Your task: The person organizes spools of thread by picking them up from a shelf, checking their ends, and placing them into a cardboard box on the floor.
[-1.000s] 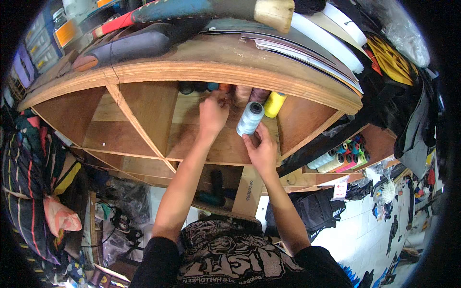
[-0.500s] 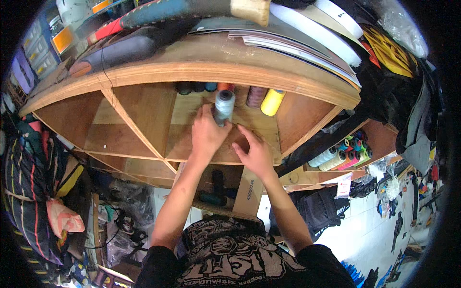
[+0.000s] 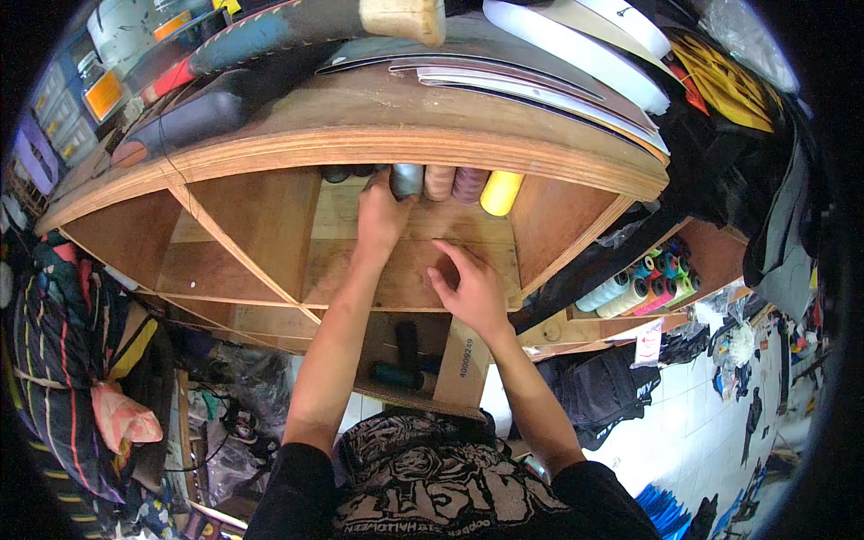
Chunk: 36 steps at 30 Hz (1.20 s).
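The blue spool (image 3: 407, 181) has moved back, beside the tan spool (image 3: 439, 184).

I wear a black T-shirt (image 3: 558, 517) with a pale greyish print (image 3: 418, 490) of large lettering and drawn shapes. Its short, plain black sleeves (image 3: 292, 490) leave my forearms (image 3: 335, 351), left hand (image 3: 385, 216) and right hand (image 3: 474, 292) bare.

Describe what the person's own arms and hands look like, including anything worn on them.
The left hand and right hand wear no gloves. The forearms are bare, with no watch, bracelet or cable showing. Short, plain black sleeves cover the upper arms, part of a black shirt with pale printed lettering and artwork.
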Each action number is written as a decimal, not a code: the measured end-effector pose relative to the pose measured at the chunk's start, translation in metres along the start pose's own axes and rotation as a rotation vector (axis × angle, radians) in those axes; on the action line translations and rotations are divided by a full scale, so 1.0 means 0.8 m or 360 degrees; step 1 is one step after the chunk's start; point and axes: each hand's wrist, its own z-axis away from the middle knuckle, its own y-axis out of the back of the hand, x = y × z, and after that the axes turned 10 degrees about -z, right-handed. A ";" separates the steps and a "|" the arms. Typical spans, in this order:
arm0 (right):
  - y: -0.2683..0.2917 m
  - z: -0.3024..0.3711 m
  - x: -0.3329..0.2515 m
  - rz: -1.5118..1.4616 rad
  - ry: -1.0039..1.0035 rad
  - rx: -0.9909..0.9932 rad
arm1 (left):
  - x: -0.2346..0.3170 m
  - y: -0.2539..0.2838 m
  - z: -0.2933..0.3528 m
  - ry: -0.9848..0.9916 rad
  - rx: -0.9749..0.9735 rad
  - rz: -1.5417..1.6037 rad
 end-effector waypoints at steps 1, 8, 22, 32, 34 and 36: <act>0.000 0.000 0.001 0.0014 0.0022 0.0017 | 0.001 0.000 0.000 0.0057 -0.0048 0.0071; 0.000 0.002 -0.001 0.0028 0.0057 0.0060 | -0.022 -0.017 0.002 0.0138 -0.0097 0.0341; -0.010 -0.062 -0.011 -0.0140 -0.0407 0.0499 | -0.016 -0.016 -0.002 0.0090 -0.0131 0.0081; 0.002 -0.052 -0.002 0.0497 -0.0269 0.0485 | -0.016 -0.021 -0.002 0.0134 -0.0235 -0.0029; 0.017 -0.047 0.002 0.0781 -0.0283 0.0424 | -0.010 -0.027 -0.002 0.0116 -0.0156 -0.0100; 0.024 -0.043 0.013 0.0957 -0.0366 0.0287 | -0.004 -0.025 -0.003 0.0206 -0.0261 -0.0066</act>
